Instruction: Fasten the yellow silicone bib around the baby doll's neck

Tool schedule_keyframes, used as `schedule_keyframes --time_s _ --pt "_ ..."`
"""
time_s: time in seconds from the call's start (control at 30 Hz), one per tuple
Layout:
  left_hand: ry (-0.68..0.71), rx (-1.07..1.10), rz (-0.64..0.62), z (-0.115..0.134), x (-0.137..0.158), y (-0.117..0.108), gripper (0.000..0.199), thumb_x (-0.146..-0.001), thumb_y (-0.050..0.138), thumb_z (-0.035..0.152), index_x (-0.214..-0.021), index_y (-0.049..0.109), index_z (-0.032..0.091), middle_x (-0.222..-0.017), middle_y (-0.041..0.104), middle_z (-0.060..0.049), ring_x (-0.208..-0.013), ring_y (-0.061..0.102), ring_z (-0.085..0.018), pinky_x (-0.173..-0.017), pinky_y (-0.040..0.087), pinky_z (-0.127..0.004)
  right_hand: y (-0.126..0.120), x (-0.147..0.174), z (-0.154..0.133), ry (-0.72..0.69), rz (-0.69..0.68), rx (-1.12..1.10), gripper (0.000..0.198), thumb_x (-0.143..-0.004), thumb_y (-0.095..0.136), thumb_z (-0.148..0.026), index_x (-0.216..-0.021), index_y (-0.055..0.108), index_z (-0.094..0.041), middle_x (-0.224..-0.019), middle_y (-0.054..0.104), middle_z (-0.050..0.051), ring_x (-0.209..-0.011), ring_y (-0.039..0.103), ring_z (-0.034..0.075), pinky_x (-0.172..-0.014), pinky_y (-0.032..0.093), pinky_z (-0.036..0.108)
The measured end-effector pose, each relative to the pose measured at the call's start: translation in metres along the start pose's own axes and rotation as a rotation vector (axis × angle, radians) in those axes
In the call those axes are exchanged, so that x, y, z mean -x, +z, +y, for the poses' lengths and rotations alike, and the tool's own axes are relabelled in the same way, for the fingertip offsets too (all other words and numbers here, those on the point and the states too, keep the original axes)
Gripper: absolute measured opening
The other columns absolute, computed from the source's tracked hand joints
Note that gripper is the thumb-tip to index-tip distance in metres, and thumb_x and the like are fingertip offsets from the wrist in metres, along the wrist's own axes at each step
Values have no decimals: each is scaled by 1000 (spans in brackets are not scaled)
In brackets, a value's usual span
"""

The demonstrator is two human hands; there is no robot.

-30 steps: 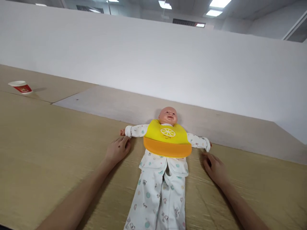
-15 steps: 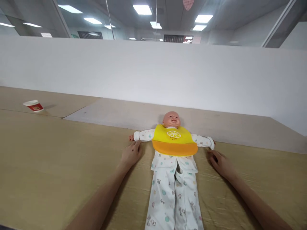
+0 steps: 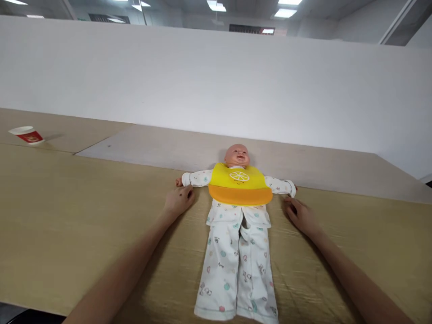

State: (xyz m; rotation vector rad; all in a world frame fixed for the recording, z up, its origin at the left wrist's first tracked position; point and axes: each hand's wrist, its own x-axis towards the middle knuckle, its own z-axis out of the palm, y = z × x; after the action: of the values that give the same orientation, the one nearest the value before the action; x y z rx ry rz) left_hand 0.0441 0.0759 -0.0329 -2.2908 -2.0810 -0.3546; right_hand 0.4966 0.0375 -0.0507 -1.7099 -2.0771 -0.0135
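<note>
Compared with half a second ago, our view has tipped downward: the strip of ceiling lights (image 3: 216, 6) along the top is thinner, and both trouser hems now show at the bottom. A red and white paper cup (image 3: 31, 136), far to the left on the table (image 3: 84, 216), appears closer to the edge of our view. The baby doll (image 3: 237, 156) has kept its pose, lying on its back in the middle of the table, head toward the white wall (image 3: 202, 76), arms spread wide. It wears a yellow bib (image 3: 240, 183) with an orange lower pocket and a lemon-slice print, over a patterned white top and trousers (image 3: 221, 270).

Our left hand (image 3: 179, 200) is loosely curled, thumb and fingers close together, its fingertips at the lower edge of the sleeve cuff (image 3: 186, 179) on that side. Our right hand (image 3: 302, 217) is half curled, a small hollow between thumb and forefinger, its fingertips right by the opposite cuff (image 3: 291, 188). We cannot tell whether either hand pinches the cloth or only rests against it. Both forearms reach in from the bottom corners.
</note>
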Motion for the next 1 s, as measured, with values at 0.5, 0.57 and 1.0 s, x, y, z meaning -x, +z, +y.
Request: schedule_keyframes --time_s 0.5,0.57,1.0 --pt "123 145 28 -9 10 2 22 -85 41 33 -76 55 19 -79 65 -7 -73 59 -20 -62 38 -28 -2 4 -5 -32 13 10 30 -87 40 -26 -102 64 -16 -104 70 13 -93 66 25 -80 52 36" --pt "121 160 34 -10 9 2 21 -84 42 33 -74 54 19 -78 64 -7 -74 59 -20 -63 38 -28 -2 4 -6 -38 5 6 30 -87 40 -26 -102 64 -16 -105 70 13 -94 66 25 -82 52 37" --pt "137 203 40 -12 10 3 20 -85 41 32 -75 52 19 -79 61 -6 -77 58 -20 -67 41 -30 -3 3 -8 13 -20 -35 30 -84 42 -26 -101 65 -18 -106 70 12 -94 65 25 -85 51 37"
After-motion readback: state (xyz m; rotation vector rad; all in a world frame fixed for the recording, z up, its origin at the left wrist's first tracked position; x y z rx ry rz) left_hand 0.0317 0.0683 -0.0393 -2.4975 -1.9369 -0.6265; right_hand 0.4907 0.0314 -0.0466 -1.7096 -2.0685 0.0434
